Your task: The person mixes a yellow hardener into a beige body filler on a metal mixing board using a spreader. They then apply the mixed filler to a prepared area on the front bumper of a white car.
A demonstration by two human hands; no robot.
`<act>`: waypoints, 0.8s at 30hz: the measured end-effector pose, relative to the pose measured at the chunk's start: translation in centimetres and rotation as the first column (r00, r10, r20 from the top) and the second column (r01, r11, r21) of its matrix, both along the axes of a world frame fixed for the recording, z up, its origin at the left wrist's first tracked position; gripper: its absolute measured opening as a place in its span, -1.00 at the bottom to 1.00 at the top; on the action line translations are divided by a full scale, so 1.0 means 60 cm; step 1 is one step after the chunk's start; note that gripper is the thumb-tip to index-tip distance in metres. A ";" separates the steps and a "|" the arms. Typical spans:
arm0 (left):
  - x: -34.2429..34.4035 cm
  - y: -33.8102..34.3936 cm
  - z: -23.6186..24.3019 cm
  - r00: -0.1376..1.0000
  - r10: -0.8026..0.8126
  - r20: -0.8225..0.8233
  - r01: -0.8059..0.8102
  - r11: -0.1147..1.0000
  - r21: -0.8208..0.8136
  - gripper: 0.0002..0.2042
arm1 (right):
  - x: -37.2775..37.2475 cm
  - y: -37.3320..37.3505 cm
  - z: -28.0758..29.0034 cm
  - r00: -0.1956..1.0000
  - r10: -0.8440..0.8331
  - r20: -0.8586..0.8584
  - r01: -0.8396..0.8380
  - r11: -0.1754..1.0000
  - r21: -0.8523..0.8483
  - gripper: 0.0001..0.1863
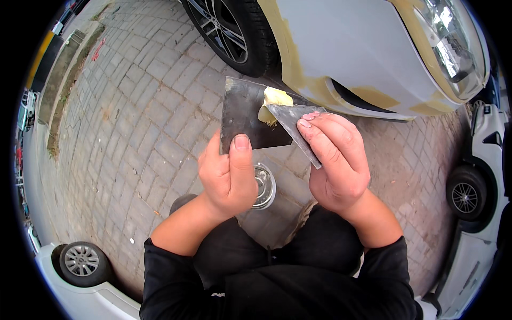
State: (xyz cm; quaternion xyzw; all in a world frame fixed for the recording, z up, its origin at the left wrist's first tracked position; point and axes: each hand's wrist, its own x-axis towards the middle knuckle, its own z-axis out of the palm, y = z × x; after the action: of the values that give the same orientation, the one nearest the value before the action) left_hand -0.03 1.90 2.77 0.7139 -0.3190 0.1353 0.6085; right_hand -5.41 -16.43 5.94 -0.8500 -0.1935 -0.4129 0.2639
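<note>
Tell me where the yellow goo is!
In the head view, the yellow goo is above the middle, where the dark plate in the left hand meets the gray scraper in the right hand.

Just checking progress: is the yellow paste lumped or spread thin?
Mostly lumped: the yellow paste bulges thickly at the scraper, with a smear on the dark plate.

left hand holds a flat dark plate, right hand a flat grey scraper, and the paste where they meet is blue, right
Wrong colour: the head view shows yellow paste, not blue, where the flat dark plate and grey scraper meet. The rest stands.
</note>
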 end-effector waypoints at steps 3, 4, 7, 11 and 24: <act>-0.006 -0.012 -0.003 0.994 0.014 -0.106 -0.029 0.990 -0.136 -0.79 | 0.003 0.004 -0.007 0.987 0.116 -0.110 -0.117 0.993 -0.002 -0.59; -0.004 -0.011 -0.004 0.997 0.010 -0.078 -0.019 0.994 -0.107 -0.79 | 0.000 0.002 -0.003 0.980 0.148 -0.136 -0.146 0.989 0.024 -0.58; 0.000 -0.002 -0.004 1.000 -0.005 0.007 0.005 1.000 -0.012 -0.81 | 0.000 0.000 0.000 1.000 -0.001 -0.005 0.002 0.999 0.046 -0.57; 0.003 -0.005 -0.013 0.999 -0.004 0.033 0.005 0.999 -0.033 -0.81 | 0.001 0.000 -0.005 0.988 0.120 -0.095 -0.118 0.992 0.034 -0.58; -0.007 -0.018 -0.009 0.999 0.009 -0.039 -0.014 0.993 -0.115 -0.82 | 0.001 0.002 0.003 0.989 0.075 -0.127 -0.069 0.996 0.051 -0.55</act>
State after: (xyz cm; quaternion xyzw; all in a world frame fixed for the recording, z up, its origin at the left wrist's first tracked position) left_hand -0.43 0.82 2.24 0.6820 -0.2948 0.1431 0.6538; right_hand -5.33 -16.31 6.11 -0.8609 -0.1969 -0.3520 0.3101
